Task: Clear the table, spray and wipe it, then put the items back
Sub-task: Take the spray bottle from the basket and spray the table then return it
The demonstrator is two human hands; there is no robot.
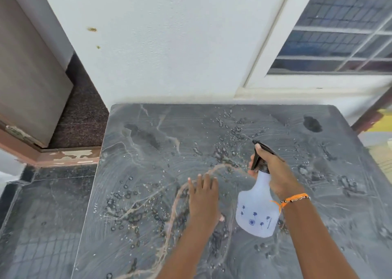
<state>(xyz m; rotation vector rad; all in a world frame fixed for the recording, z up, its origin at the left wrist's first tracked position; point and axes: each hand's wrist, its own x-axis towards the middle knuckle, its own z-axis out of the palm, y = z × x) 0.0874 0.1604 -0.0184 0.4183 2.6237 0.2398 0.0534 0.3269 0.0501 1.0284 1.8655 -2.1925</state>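
A grey marble-patterned table (148,155) fills the lower view, its top speckled with water droplets. My right hand (275,172) grips the neck and black trigger of a white spray bottle (257,211) with small blue flower prints, held tilted above the table with its nozzle pointing to the far left. Fine spray shows just beyond the nozzle. My left hand (203,196) lies flat on the wet tabletop, fingers together, holding nothing. No other items stand on the table.
A white wall (161,45) rises right behind the table's far edge. A barred window (339,34) is at the upper right. Dark tiled floor (42,215) and a raised step with a brown door lie to the left.
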